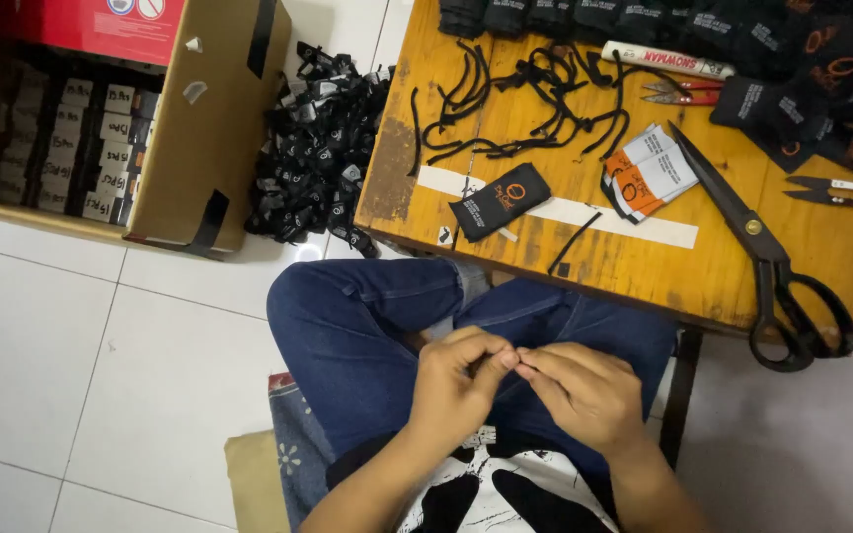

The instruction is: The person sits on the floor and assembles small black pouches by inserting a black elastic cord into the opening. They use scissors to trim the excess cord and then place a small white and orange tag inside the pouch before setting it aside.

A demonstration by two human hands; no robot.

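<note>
Both hands meet over the lap, below the near edge of the tabletop (545, 259). Left hand (456, 380) and right hand (584, 390) come together fingertip to fingertip; the fingers (498, 363) are pinched narrow around something very small at the meeting point. What they pinch is too small to make out; possibly a thin dark cord end, but I cannot tell.

Key relation: the pinched thing sits exactly between the two sets of fingers, at the touching tips, so neither hand is nearer. Any long axis it has would run left to right, in line with the two thumbs, but this is a judgement from the finger pose only.

From the fingers outward:
- Straight ahead and up, on the tabletop: a black pouch (499, 200) lying tilted, its long axis slanting up to the right, partly over a white strip (644, 223).
- Just right of the pouch, a short black cord (575, 242) lying diagonal, well apart from the fingers.
- Further ahead, a tangle of black cords (535, 99).
- Ahead and right: a stack of orange-and-white tags (652, 173), then big black shears (772, 266), handles hanging toward the near edge, blades pointing away and left.
- Ahead and left, on the floor: a heap of black pouches (318, 148), beside a cardboard box (199, 128) holding rows of packed ones.

Nothing on the tabletop touches either hand.
</note>
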